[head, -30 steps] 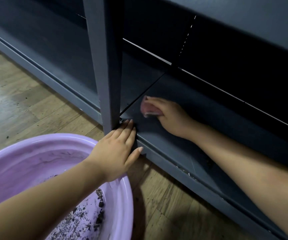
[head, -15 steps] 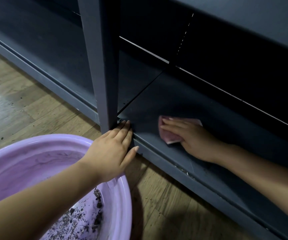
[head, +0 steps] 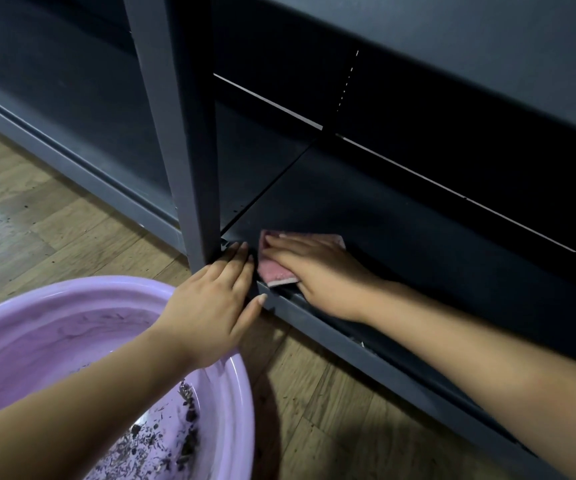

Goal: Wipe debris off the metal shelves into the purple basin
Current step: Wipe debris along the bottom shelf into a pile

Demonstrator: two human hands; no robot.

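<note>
A pink sponge (head: 272,268) lies on the bottom dark grey metal shelf (head: 401,237), at its front edge beside the upright post. My right hand (head: 317,271) presses flat on the sponge with straight fingers. My left hand (head: 210,306) is held flat, fingers together, against the shelf's front lip at the foot of the post, just left of the sponge. The purple basin (head: 72,341) sits on the floor below my left arm, with dark debris (head: 162,445) scattered in its bottom.
The shelf unit's upright post (head: 182,133) rises between two bays. A higher shelf (head: 487,46) overhangs the bottom one. The wooden floor (head: 37,220) carries scattered crumbs. The back of the right bay is in deep shadow.
My right hand has dragged the sponge from the back of the shelf forward and left, up to the front edge beside my left hand. My left hand has stayed at the post's foot.
</note>
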